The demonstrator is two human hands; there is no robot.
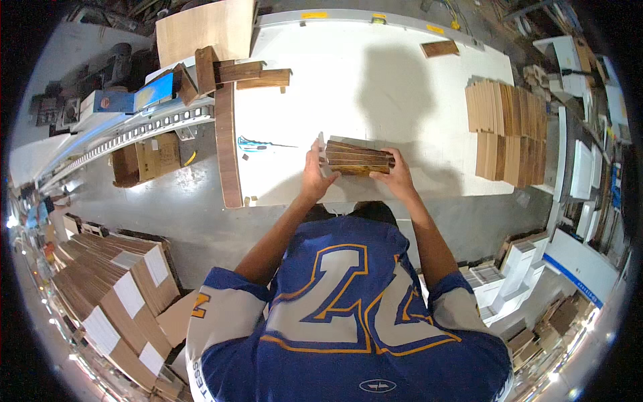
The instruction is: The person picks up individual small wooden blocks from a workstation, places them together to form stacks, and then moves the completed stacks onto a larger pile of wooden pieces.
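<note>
Close to the near edge of the white table (315, 87), a small bundle of dark brown wood strips (358, 159) lies crosswise between my hands. My left hand (316, 175) grips its left end, thumb on the near side; a narrow pale piece stands upright by those fingers, too unclear to name. At the other end, my right hand (398, 175) closes round the strips. Left of the bundle lies a tool with a blue-and-white handle (254, 144) and a thin dark blade pointing toward my left hand. Small dark offcuts (247, 200) are scattered near it.
Two rows of stacked wood pieces (506, 134) stand at the table's right. A long brown board (228, 144) runs along the left edge, with loose boards (261, 79) behind it. One brown piece (439, 48) lies far right. Panel stacks (114, 295) stand on the floor.
</note>
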